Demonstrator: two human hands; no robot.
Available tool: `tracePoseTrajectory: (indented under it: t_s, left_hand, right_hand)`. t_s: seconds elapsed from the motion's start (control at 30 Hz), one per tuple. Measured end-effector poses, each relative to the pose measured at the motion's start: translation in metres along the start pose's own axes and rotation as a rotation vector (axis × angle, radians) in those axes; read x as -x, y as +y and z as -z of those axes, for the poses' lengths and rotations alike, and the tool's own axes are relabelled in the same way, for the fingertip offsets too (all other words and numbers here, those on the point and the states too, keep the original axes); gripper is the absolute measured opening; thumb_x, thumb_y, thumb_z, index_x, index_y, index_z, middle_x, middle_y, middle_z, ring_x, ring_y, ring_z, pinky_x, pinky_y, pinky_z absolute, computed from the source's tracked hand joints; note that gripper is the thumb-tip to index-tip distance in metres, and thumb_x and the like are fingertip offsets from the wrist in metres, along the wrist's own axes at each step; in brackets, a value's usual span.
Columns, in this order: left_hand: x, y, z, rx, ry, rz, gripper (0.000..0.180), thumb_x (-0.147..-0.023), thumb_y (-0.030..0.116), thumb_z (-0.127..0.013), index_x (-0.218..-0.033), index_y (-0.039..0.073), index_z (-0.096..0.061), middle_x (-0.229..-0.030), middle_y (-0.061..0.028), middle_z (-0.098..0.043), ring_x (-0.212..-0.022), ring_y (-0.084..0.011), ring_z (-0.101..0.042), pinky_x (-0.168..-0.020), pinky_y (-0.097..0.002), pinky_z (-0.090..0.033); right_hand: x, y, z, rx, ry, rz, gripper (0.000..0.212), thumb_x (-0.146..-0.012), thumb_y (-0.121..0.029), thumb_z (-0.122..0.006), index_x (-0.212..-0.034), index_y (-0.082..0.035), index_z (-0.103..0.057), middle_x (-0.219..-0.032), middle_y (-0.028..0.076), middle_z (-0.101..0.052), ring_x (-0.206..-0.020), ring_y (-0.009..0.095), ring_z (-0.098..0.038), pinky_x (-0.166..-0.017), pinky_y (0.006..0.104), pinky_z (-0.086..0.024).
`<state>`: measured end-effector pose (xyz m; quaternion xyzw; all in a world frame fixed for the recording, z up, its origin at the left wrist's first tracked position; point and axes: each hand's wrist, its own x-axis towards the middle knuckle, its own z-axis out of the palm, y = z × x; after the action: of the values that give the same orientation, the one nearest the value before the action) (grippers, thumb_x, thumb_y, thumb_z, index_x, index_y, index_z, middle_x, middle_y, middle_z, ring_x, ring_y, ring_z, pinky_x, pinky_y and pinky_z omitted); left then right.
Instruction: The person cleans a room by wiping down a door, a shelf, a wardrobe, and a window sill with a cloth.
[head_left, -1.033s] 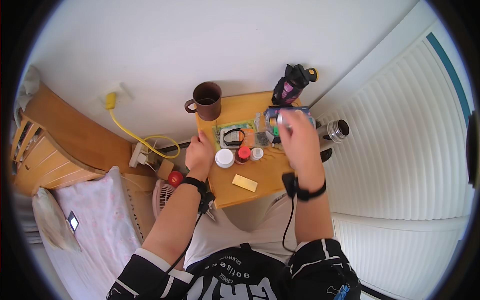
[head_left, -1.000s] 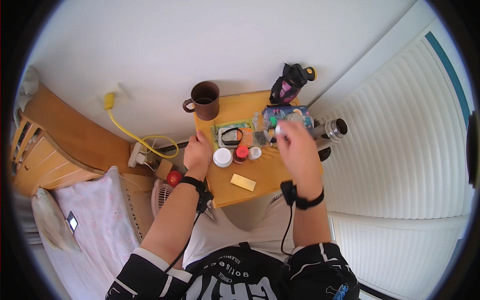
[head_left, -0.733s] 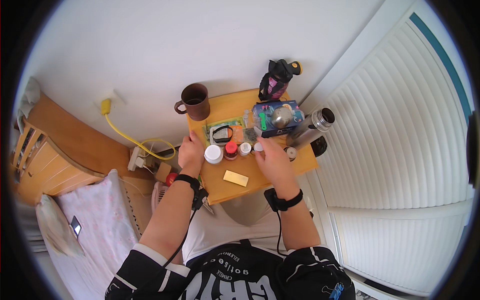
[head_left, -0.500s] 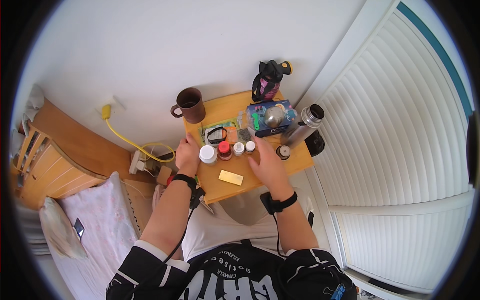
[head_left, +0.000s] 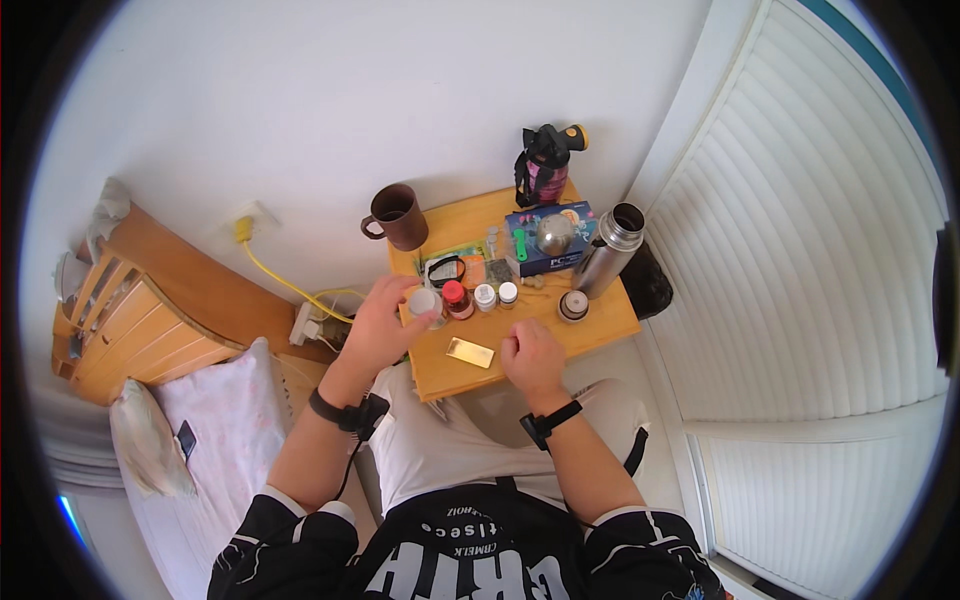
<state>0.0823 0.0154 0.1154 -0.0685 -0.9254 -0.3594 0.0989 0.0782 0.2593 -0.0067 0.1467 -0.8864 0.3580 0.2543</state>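
At the front left of the small wooden table (head_left: 415, 372), the fingers and thumb of my left hand (head_left: 383, 322) close around the largest bottle (head_left: 425, 302), a white one. Right of it stand a red-capped bottle (head_left: 457, 300) and two small white-capped bottles, one in the middle (head_left: 485, 296) and one at the end (head_left: 508, 294). My right hand (head_left: 535, 357) is curled at the table's front edge, and the inside of its fist is hidden. Between the hands lies a gold rectangular block (head_left: 470, 352). A black band (head_left: 446, 269) rests on flat packets behind the bottles.
A brown mug (head_left: 402, 222) stands at the back left. Toward the right are a blue box (head_left: 550, 255) with a metal cup (head_left: 554, 234) on it, an uncapped steel flask (head_left: 605, 255) and a round cap (head_left: 573, 306). A dark strapped bottle (head_left: 545, 175) stands behind.
My left hand has moved from the table's left edge onto the large white bottle. My right hand has drawn back from the small bottles toward the front edge and curled up. The view has shifted slightly.
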Motion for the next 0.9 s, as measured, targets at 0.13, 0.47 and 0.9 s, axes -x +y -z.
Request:
tracePoseTrajectory:
  t_s: [0.13,0.47,0.9]
  left_hand:
    - [-0.008,-0.003,0.006,-0.206,-0.108,-0.189,0.032,-0.081,0.017,-0.078,-0.108,0.003,-0.069,-0.111,-0.0130,-0.066,-0.100,-0.0359,-0.066,-0.088,-0.0431,-0.055]
    - [-0.065,0.058,0.093,-0.254,-0.076,-0.021,0.034,-0.085,0.011,-0.077,-0.117,0.003,-0.068,-0.109,-0.0121,-0.068,-0.091,-0.0204,-0.068,-0.076,-0.0322,-0.057]
    - [-0.202,-0.013,-0.020,-0.916,-0.364,-0.258,0.020,-0.086,0.016,-0.071,-0.104,0.008,-0.068,-0.110,-0.0124,-0.065,-0.101,-0.0337,-0.068,-0.086,-0.0443,-0.056]
  right_hand:
    - [-0.001,-0.002,-0.002,-0.007,0.039,0.024,0.011,-0.077,-0.008,-0.064,-0.079,-0.009,-0.053,-0.075,0.010,-0.056,-0.068,0.032,-0.059,-0.057,0.0451,-0.048]
    - [0.001,0.005,0.001,-0.032,0.069,0.047,0.012,-0.077,-0.010,-0.065,-0.077,-0.010,-0.052,-0.074,0.009,-0.056,-0.067,0.030,-0.059,-0.056,0.0430,-0.049]
    - [0.002,0.003,0.005,-0.014,0.070,0.039,0.012,-0.077,-0.011,-0.066,-0.079,-0.010,-0.054,-0.076,0.008,-0.057,-0.070,0.030,-0.060,-0.058,0.0418,-0.049]
